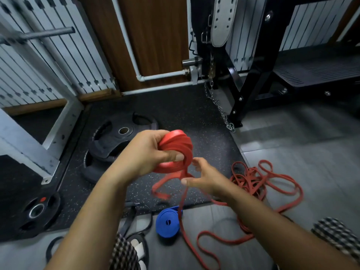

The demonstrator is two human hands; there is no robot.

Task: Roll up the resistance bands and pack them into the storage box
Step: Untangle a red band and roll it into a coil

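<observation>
My left hand grips a thick roll of red resistance band held above the floor, thumb pressed across its side. A loose tail of that band hangs down from the roll. My right hand is just right of and below the roll, fingers loosely curled near the tail; whether it pinches the band is unclear. A rolled blue band lies on the floor below. A tangle of thin red bands spreads over the floor at the right. No storage box is in view.
Black weight plates lie on the speckled mat ahead, another plate at the left. A black band lies near my knees. A black rack leg with a hanging chain stands ahead right, a white frame at the left.
</observation>
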